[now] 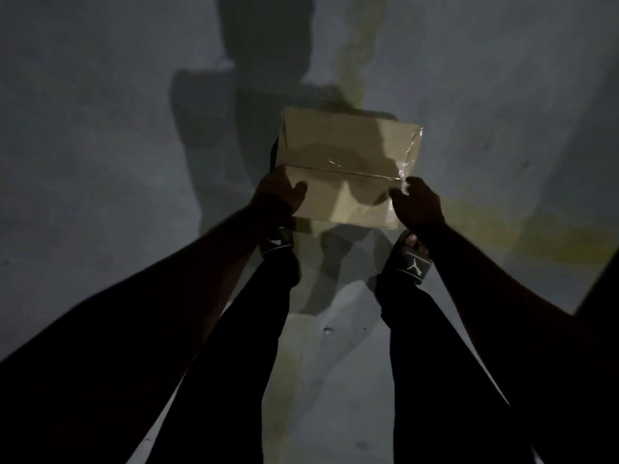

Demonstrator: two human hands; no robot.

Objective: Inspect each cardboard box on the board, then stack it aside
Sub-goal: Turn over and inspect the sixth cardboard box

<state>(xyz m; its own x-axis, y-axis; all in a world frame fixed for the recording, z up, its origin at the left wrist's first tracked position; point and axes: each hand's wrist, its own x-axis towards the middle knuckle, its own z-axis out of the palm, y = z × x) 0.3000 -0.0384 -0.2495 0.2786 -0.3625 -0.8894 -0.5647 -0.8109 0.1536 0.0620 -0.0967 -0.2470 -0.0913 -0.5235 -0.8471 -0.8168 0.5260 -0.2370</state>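
The left hand (279,195) gripped the near left corner of the cardboard box (345,155), its thumb lying on the top face and its fingers hidden beneath. The right hand (418,205) held the near right corner with thumb and fingers curled round the edge. The box was up in the air between both hands, roughly level, with clear tape (407,162) shining along its seam and right end. Below it, two feet in dark slides (410,261) stood on the grey, yellow-stained floor (100,145) in dim light.
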